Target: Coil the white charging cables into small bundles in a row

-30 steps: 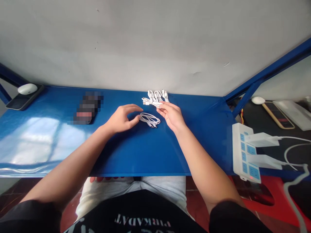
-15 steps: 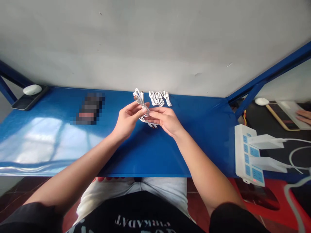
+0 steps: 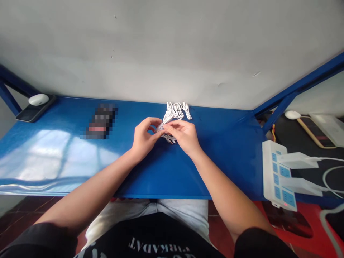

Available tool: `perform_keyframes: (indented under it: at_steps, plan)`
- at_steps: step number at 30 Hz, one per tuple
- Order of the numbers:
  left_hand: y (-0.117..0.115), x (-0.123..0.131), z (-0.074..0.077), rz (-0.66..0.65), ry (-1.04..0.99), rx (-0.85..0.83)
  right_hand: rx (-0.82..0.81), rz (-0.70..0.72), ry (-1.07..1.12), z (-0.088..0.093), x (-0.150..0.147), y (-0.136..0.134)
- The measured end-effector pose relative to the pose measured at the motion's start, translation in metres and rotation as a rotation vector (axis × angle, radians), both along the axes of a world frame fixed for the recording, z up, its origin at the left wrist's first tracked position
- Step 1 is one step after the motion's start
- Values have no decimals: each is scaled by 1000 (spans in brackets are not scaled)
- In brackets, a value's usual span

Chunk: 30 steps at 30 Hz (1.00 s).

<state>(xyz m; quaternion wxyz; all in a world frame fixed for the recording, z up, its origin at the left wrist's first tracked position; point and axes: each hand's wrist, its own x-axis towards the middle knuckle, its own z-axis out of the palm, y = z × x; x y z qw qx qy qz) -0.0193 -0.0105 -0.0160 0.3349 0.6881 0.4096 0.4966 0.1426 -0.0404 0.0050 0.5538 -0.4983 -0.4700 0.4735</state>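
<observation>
A white wall (image 3: pixel 172 46) rises behind a blue metal bench (image 3: pixel 215 168), with a white power strip (image 3: pixel 276 175) at its right end. Mid-bench, a seated person's hands work close together: the left hand (image 3: pixel 145 138) and right hand (image 3: pixel 185 136) both curl closed, their fingers pinching a white USB cable (image 3: pixel 166 122) whose loops gather beneath them. Just behind, more bundled white cables (image 3: pixel 182 110) lie on the blue top near the wall.
</observation>
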Motion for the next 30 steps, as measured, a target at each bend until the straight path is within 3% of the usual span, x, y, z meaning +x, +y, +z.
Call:
perform_keyframes:
  at_steps: [5, 12, 16, 20, 24, 27, 30]
  plan:
    - [0, -1, -1, -70, 12, 78, -92, 19, 122, 1, 1, 1]
    - [3, -3, 1, -200, -278, -299, -225, 71, 222, 3, 12, 6]
    - [3, -2, 2, -265, -275, -338, -234, 73, 231, 3, 13, 7]
    - [2, -1, -1, -199, -287, -206, -291, 128, 268, 3, 16, 6]
    - [2, -4, -2, -171, -153, 123, -428, 314, 400, 6, 22, 5]
    - [3, -8, 1, -208, -34, 319, -538, 443, 438, 7, 25, 4]
    - [5, -12, 3, -257, 2, 405, -566, 523, 445, 8, 27, 4]
